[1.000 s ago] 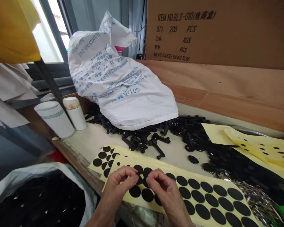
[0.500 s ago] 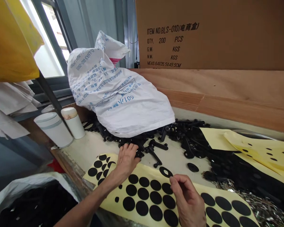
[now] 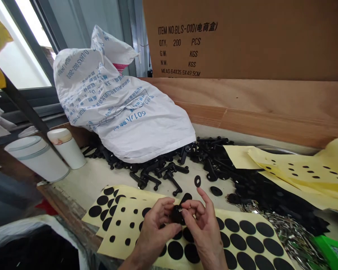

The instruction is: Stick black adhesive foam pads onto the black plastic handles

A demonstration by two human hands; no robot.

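In front of me, my left hand (image 3: pixel 157 228) grips a black plastic arm with a round base (image 3: pixel 178 214). My right hand (image 3: pixel 201 225) meets it from the other side, with the thumb and bent fingers pinching at the base. A tiny shiny spot shows there, too small to name. A black ring sticker (image 3: pixel 197 181) clings to the tip of my raised right index finger. Beneath both hands lie yellow backing sheets (image 3: pixel 143 245) with rows of black round stickers (image 3: pixel 175 250). The sheet on the left also has small black dots (image 3: pixel 127 242).
A white woven sack (image 3: pixel 135 123) lies over a heap of black plastic arms (image 3: pixel 173 182). Loose metal pieces (image 3: pixel 287 232) and a green tray (image 3: pixel 331 249) are at right. Two white cups (image 3: pixel 38 159) stand left. A large carton (image 3: pixel 242 41) rises behind the wooden board (image 3: pixel 259 97).
My left hand has come back from the heap with a black plastic arm. The right hand has moved left to meet it, the ring sticker now upright on its index finger. The view has shifted right.
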